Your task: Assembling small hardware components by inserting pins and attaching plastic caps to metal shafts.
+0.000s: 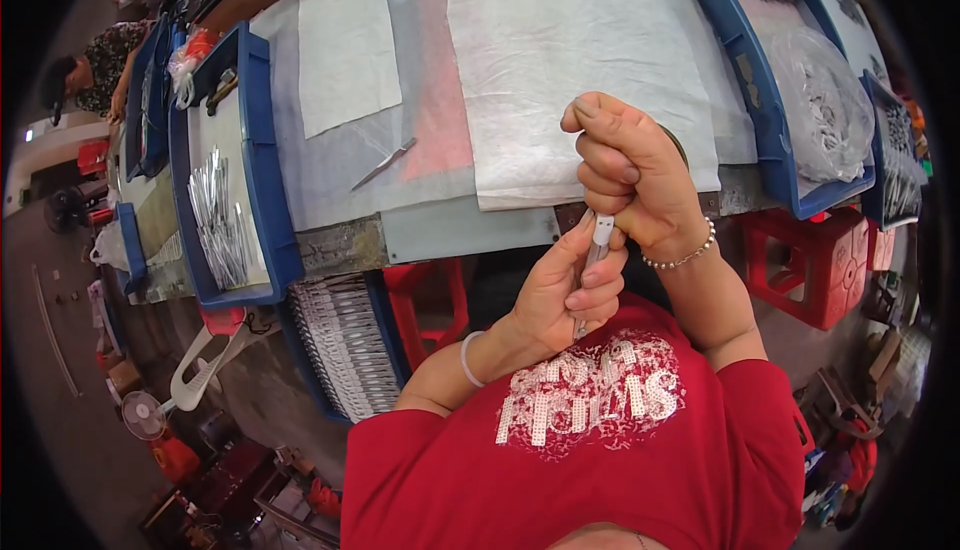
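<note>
Metal tool (pixel 590 275) | gripped by left hand (pixel 565 295) | right hand (pixel 630 175) fisted above, touching its tip

A lone blade (pixel 383 164) is lying on the table (pixel 440 235) near its front edge, right of the tray (pixel 262 150) holding blades.

The shirt (pixel 600 450) is red with a white sequinned pattern. Blue trays (pixel 262 150) edge the counter (pixel 350 240), covered in white sheets (pixel 560 60) and a pale pink one (pixel 435 100). Red stool (pixel 815 260) at right; silver blades (pixel 220 220) at left.
</note>
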{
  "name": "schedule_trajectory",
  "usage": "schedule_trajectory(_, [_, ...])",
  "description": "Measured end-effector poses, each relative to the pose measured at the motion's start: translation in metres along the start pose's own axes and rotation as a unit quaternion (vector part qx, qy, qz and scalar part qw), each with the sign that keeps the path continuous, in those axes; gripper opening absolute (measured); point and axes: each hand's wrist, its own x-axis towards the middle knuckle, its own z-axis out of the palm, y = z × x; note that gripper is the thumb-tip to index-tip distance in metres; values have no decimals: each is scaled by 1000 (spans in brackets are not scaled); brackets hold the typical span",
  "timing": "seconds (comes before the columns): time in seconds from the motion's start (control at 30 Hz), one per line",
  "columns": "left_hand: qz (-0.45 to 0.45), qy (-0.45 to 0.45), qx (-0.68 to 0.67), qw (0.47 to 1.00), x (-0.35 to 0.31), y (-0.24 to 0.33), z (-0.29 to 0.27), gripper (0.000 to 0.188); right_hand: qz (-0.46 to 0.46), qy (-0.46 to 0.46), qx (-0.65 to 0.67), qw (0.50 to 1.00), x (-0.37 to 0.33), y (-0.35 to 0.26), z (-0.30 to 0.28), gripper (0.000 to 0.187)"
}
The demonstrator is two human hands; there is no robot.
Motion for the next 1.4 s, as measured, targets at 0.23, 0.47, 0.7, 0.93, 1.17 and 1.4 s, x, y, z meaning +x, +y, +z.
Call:
schedule_trajectory(0.23, [27, -18, -43, 999, -2, -1, -3, 31, -11, 20, -22, 999, 5, 5, 8, 18])
schedule_trajectory(0.47, [44, -36, -67, 996, -5, -2, -7, 32, -21, 13, -16, 1000, 7, 9, 13, 17])
schedule_trajectory(0.7, [27, -14, 23, 999, -4, 8, -2, 32, 21, -14, -52, 998, 12, 0, 15, 17])
schedule_trajectory(0.93, [15, -13, -38, 999, -3, 3, -1, 31, 5, 3, -34, 999, 8, 1, 9, 16])
schedule_trajectory(1.17, [33, -18, -10, 999, 1, 7, 1, 30, -56, 1, -69, 996, 4, -4, 5, 18])
schedule_trajectory(1.4, [96, 44, 83, 991, -11, 20, 3, 35, -235, 73, -630, 737, -37, -40, -59, 12])
